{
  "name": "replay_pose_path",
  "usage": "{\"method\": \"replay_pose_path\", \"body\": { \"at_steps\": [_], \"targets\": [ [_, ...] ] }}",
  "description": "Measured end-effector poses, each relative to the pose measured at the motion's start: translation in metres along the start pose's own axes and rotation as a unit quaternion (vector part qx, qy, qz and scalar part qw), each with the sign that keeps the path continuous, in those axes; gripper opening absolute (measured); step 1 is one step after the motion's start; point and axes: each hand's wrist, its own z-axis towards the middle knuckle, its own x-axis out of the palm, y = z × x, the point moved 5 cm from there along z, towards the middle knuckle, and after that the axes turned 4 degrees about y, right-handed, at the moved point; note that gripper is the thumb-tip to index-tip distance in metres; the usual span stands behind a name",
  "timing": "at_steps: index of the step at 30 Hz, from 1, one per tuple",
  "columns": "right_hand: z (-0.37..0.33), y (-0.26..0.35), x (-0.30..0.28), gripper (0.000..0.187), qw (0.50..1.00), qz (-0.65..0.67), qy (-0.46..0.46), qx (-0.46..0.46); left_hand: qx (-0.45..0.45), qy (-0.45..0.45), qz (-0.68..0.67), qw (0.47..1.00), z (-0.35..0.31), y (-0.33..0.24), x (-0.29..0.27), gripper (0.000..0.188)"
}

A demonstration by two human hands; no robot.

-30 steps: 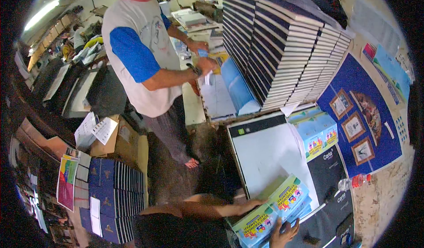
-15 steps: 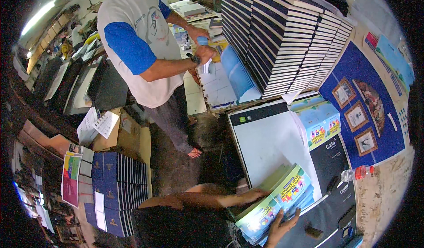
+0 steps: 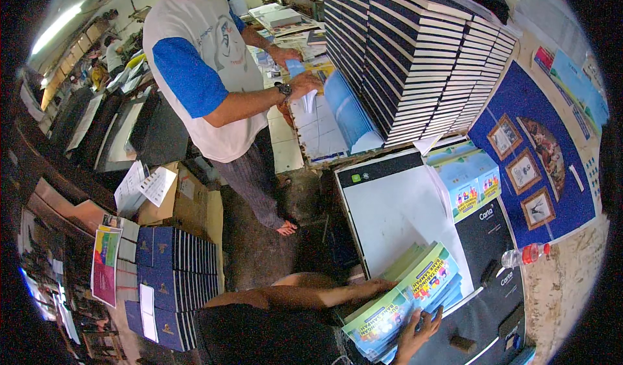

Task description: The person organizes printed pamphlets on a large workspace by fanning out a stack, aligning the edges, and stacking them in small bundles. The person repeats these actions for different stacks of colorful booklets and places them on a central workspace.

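A stack of printed green-and-blue cover sheets point(image 3: 425, 280) with colourful cartoon figures rests tilted at the near edge of the worktable. My left hand point(image 3: 376, 291) grips the sheets along their left edge; its fingertips are partly hidden. From the near right side, my right hand point(image 3: 417, 334) holds the same stack, thumb on top and fingers along the edge. Several blue layers fan out beneath the upper sheets. Under them lies a large white sheet point(image 3: 392, 209) on the table.
Behind the worktable rises a tall stack of dark-covered books point(image 3: 402, 60). More printed covers point(image 3: 464, 180) are piled to the right, near a clear bottle point(image 3: 519, 256) with a red label. Navy books point(image 3: 172, 287) stand at left. Another person point(image 3: 207, 73) handles papers at the far table.
My right hand's fingers have shifted slightly right along the stack's edge. My left hand stays nearly in place. The other person has leaned a little, hands still on the papers.
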Motion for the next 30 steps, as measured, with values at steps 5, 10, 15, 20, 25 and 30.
{"method": "replay_pose_path", "body": {
  "at_steps": [5, 10, 15, 20, 25, 30],
  "targets": [
    [-0.006, 0.013, -0.007, 0.032, 0.99, 0.089, 0.024, 0.105, 0.003, -0.007, -0.003, 1.0, -0.011, -0.004, 0.005, 0.052],
    [0.008, -0.026, 0.019, 0.04, 0.992, 0.123, 0.029, -0.004, 0.003, -0.004, -0.016, 1.0, -0.01, -0.008, -0.003, 0.051],
    [-0.002, -0.045, 0.007, 0.032, 0.995, 0.096, -0.017, -0.022, 0.044, -0.035, -0.002, 0.998, -0.021, -0.036, -0.002, 0.05],
    [-0.012, -0.058, 0.031, 0.036, 0.984, -0.113, -0.068, -0.122, 0.027, -0.04, -0.061, 0.997, -0.039, -0.042, -0.017, 0.05],
    [-0.019, -0.055, 0.017, 0.053, 0.984, -0.112, -0.076, -0.112, 0.001, -0.026, -0.091, 0.995, -0.057, -0.046, 0.002, 0.049],
    [-0.013, -0.033, 0.024, 0.04, 0.978, -0.18, 0.026, -0.1, 0.127, -0.1, 0.162, 0.973, -0.039, -0.056, -0.026, 0.038]
  ]
}}
